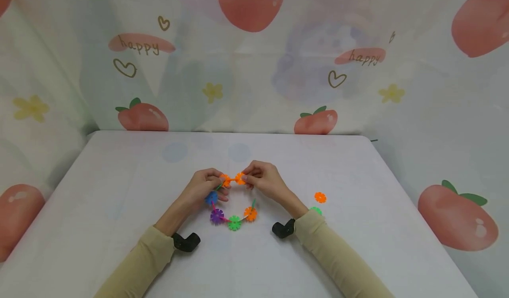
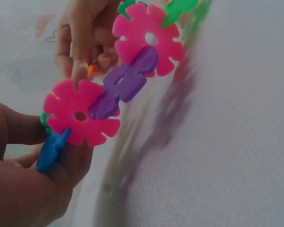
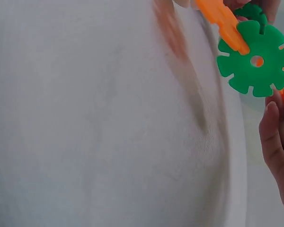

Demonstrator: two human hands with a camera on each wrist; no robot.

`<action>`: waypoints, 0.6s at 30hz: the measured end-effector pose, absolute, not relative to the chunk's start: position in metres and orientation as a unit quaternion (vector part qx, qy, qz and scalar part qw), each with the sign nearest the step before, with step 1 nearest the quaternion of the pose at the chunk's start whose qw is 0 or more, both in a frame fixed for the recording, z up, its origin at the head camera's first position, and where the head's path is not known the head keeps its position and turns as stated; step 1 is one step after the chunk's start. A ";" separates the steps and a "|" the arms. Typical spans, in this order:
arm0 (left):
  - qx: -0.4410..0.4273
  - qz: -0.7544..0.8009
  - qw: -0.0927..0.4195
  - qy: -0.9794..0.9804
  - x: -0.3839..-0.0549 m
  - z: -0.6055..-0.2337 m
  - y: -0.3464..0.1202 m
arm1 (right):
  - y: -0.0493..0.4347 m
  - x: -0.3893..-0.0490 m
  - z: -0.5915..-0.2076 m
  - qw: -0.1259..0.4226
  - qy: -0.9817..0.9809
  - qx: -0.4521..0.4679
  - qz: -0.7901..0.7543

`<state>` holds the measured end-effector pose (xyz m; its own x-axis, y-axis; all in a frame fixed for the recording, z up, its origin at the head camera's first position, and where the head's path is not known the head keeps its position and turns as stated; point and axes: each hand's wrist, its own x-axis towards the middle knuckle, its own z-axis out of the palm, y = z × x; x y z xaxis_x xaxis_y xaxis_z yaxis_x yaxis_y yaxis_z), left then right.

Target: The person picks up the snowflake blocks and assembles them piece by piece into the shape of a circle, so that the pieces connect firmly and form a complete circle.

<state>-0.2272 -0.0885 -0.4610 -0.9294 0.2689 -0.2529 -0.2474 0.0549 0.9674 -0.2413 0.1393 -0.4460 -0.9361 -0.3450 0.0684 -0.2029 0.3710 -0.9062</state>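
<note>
My left hand (image 1: 200,186) pinches the upper left of a curved chain of slotted plastic snowflake discs, by a blue disc (image 2: 53,149) and a pink disc (image 2: 83,113). A purple disc (image 2: 123,85) links that pink one to another pink disc (image 2: 149,40). On the other side, my right hand (image 1: 265,179) pinches an orange disc (image 1: 240,178) at the chain's top. A green disc (image 3: 255,59) slots into an orange disc (image 3: 222,23) near its fingers (image 3: 274,137). The chain's lower curve runs through a green disc (image 1: 234,223) to an orange disc (image 1: 250,214).
A loose orange disc (image 1: 320,197) lies on the white-covered table (image 1: 370,262) right of my right hand. Beside it, a light green disc (image 1: 316,210) is partly hidden by my sleeve (image 1: 318,231). A printed curtain (image 1: 246,68) hangs behind the table.
</note>
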 end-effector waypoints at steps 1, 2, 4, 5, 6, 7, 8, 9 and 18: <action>0.010 0.688 0.186 0.701 -0.227 -0.461 -0.088 | 0.139 -0.241 -0.446 0.063 0.827 -0.165 -0.534; 0.013 0.691 0.184 0.699 -0.227 -0.461 -0.088 | 0.139 -0.241 -0.446 0.062 0.827 -0.164 -0.535; 0.019 0.695 0.187 0.694 -0.227 -0.460 -0.088 | 0.139 -0.241 -0.445 0.064 0.825 -0.162 -0.537; 0.023 0.695 0.192 0.692 -0.227 -0.460 -0.089 | 0.140 -0.242 -0.444 0.069 0.825 -0.160 -0.538; 0.027 0.696 0.198 0.690 -0.227 -0.459 -0.089 | 0.141 -0.242 -0.444 0.075 0.826 -0.158 -0.535; 0.031 0.695 0.204 0.688 -0.227 -0.459 -0.090 | 0.142 -0.242 -0.444 0.081 0.828 -0.161 -0.531; 0.034 0.695 0.210 0.687 -0.227 -0.458 -0.090 | 0.144 -0.243 -0.443 0.088 0.831 -0.166 -0.523; 0.035 0.693 0.216 0.688 -0.227 -0.458 -0.091 | 0.145 -0.243 -0.443 0.095 0.835 -0.174 -0.513; 0.056 0.685 0.234 0.688 -0.227 -0.460 -0.093 | 0.135 -0.249 -0.440 0.129 0.849 -0.281 -0.428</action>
